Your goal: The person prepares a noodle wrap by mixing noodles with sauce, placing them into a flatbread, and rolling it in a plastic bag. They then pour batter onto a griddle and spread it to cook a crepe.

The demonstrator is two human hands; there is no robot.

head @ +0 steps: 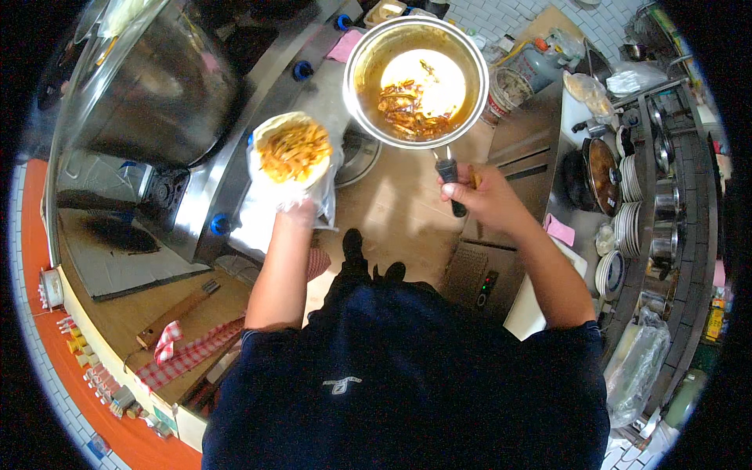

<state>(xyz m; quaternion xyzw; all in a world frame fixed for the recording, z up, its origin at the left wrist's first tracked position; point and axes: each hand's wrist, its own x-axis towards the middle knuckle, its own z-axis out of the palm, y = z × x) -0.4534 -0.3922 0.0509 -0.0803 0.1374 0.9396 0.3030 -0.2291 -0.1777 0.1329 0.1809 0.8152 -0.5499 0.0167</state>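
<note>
My right hand grips the black handle of a steel pan. Strips of browned, saucy food lie on the near and left part of the pan's bottom. A bright glare covers much of the rest. To the left, my left hand supports a pale round bowl or bread pocket, heaped with orange-brown strips of food. Clear plastic wraps around it and hides most of my fingers. The two foods are held apart, above the floor and counter edge.
A steel cooking counter with blue knobs runs along the left. Below the pan, a round metal lid or pot is partly hidden. Shelves at right hold stacked plates and a dark lidded pot. A gas cylinder stands farther back.
</note>
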